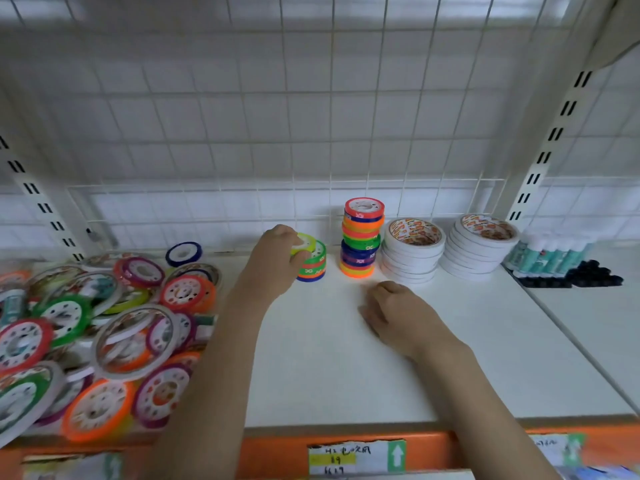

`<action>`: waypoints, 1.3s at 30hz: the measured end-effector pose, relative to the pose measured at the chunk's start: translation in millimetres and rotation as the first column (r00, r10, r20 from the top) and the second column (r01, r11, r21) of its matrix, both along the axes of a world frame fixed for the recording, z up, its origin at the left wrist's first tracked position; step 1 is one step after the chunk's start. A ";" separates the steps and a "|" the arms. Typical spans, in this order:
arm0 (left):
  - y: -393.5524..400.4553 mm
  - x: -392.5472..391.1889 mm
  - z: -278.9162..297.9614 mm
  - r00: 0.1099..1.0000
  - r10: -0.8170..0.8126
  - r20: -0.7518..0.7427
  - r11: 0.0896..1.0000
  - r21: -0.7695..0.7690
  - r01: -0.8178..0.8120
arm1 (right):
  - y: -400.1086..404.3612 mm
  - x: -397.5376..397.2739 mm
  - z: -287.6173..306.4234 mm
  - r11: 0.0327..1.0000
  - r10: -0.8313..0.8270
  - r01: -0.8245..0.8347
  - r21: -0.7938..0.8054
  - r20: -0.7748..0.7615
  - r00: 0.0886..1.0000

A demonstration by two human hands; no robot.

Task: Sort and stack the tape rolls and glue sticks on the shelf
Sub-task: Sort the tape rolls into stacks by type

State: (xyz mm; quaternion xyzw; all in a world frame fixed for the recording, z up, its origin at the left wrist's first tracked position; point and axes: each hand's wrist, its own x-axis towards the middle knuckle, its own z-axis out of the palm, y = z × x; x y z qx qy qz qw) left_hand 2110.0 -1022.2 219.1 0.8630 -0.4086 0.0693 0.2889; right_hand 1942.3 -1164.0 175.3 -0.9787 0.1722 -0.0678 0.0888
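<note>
White wire-grid backing rises behind a smooth white shelf [450, 341] with an orange front edge. Left hand [277, 261], its grip closed around a yellow-green tape roll [306, 242], holds it flat, hole upward, directly over a short stack of coloured rolls [313, 266] near the shelf's back edge; the roll sits slightly off-centre, toward the hand. Right hand [398, 313] rests on the shelf, fingers loosely curled, holding nothing. Just right stand a taller coloured stack [362, 237], two stacks of white tape [414, 251], then glue sticks [550, 254]. A loose glossy heap of rolls [97, 334] fills the left end.
</note>
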 end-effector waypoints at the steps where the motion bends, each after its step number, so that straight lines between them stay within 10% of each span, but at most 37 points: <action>1: -6.7 2.0 0.0 1.000 -0.002 -0.004 1.000 0.010 0.002 | 0.5 -3.6 -3.5 1.000 -0.005 0.005 0.002 0.006 1.000; 39: 0.8 -60.3 -42.4 0.968 0.148 0.204 0.975 0.135 -0.178 | 12.4 -4.8 -18.1 0.993 -0.108 0.112 -0.020 0.145 0.984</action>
